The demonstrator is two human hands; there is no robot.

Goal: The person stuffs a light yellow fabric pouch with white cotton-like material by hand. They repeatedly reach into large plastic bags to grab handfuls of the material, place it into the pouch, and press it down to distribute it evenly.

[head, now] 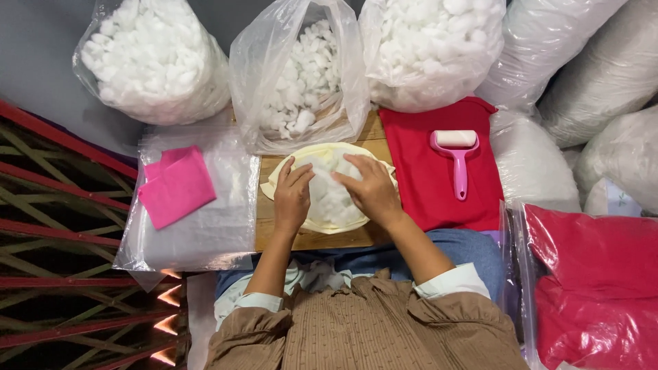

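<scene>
Cream cloth pouch point(322, 159), opening rightward.

Both hands point(332, 192) on stuffed cream cloth point(329, 199)

There is one camera, worn on the person's head. It looks almost straight down from close above the lap and the small wooden board point(312, 238). The fingers point(296, 173) sit near the middle of the view. Beyond the fingertips lie bags of white stuffing point(154, 58); below them, the person's own sleeves.
</scene>
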